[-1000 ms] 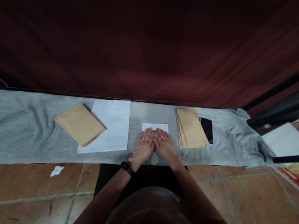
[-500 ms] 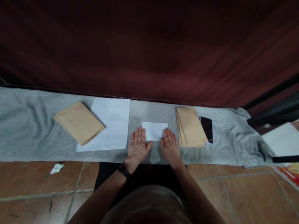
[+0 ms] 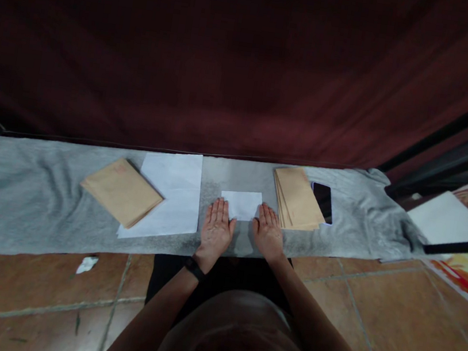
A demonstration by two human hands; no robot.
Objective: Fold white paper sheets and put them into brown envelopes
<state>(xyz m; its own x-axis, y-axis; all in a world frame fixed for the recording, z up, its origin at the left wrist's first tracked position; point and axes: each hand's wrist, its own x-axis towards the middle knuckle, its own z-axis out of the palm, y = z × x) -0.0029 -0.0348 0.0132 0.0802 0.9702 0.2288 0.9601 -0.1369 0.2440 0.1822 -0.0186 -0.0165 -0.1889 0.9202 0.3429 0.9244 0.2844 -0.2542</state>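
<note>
A small white rectangle of paper (image 3: 242, 204), apparently folded, lies flat on the grey cloth (image 3: 41, 183) in front of me. At its left edge rests my left hand (image 3: 216, 230), palm down with the fingers stretched out and the thumb near the lower edge. My right hand (image 3: 268, 234) lies flat by the right edge, fingers extended, close to a fanned stack of brown envelopes (image 3: 299, 199). To the left, larger white sheets (image 3: 179, 191) lie partly under another stack of brown envelopes (image 3: 122, 192). Neither hand grips anything.
A phone (image 3: 323, 203) lies right of the fanned envelopes. Dark red curtain (image 3: 238, 83) hangs behind the cloth-covered surface. At the far right are a white board (image 3: 448, 217) and a black bar (image 3: 463, 248). A scrap of white paper (image 3: 87, 264) lies on the tiled floor.
My right hand has shifted slightly to the right, off the white paper's corner. My left hand stays flat at the left edge, and the paper lies as before.
</note>
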